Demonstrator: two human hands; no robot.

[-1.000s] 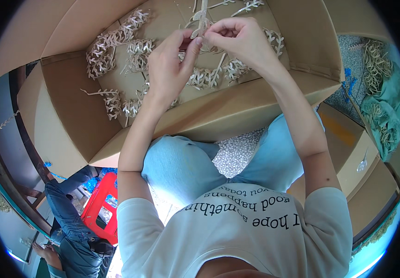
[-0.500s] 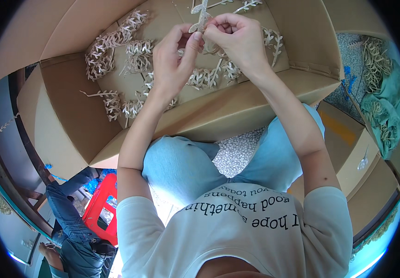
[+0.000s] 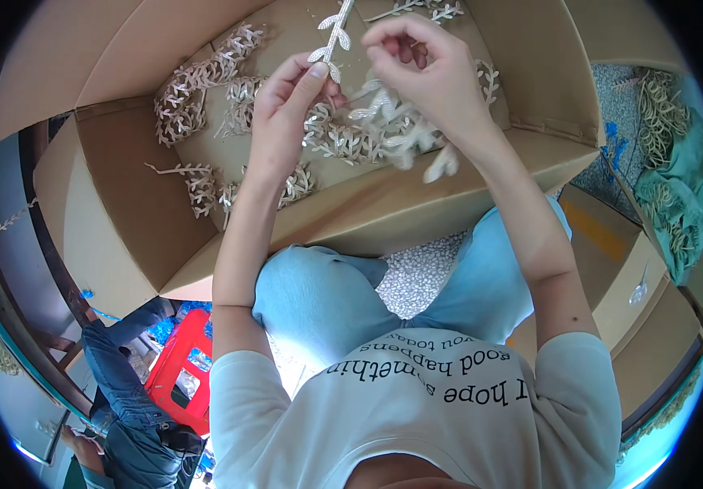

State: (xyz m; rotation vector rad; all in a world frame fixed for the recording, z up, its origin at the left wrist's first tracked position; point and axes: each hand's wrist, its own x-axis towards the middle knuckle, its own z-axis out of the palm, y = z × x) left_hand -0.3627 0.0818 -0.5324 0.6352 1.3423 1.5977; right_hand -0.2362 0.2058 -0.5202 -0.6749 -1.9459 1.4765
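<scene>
My left hand (image 3: 282, 114) pinches a glittery silver leaf trim (image 3: 333, 41) between thumb and fingers; its straight leafy end points up past the fingertips. To the right, my right hand (image 3: 425, 69) is apart from that strip, thumb and forefinger drawn together and the other fingers curled. Anything in its fingertips is too small or hidden to tell. Below the right hand hangs a loose coil of the same leaf trim (image 3: 392, 122), smeared by motion, with a thin strand running toward my left hand. Both hands are over an open cardboard box (image 3: 351, 208).
More coiled leaf trims (image 3: 204, 73) lie in the box. Cardboard cartons (image 3: 604, 236) and green cloth (image 3: 681, 196) with tangled beige cord (image 3: 661, 114) are at the right. At lower left are a red plastic stool (image 3: 180, 371) and another person's leg (image 3: 119, 367).
My hands have come apart: the left moved down and left with the leaf trim, and the right let go of that strip. The coil below the right hand has swung into view.
</scene>
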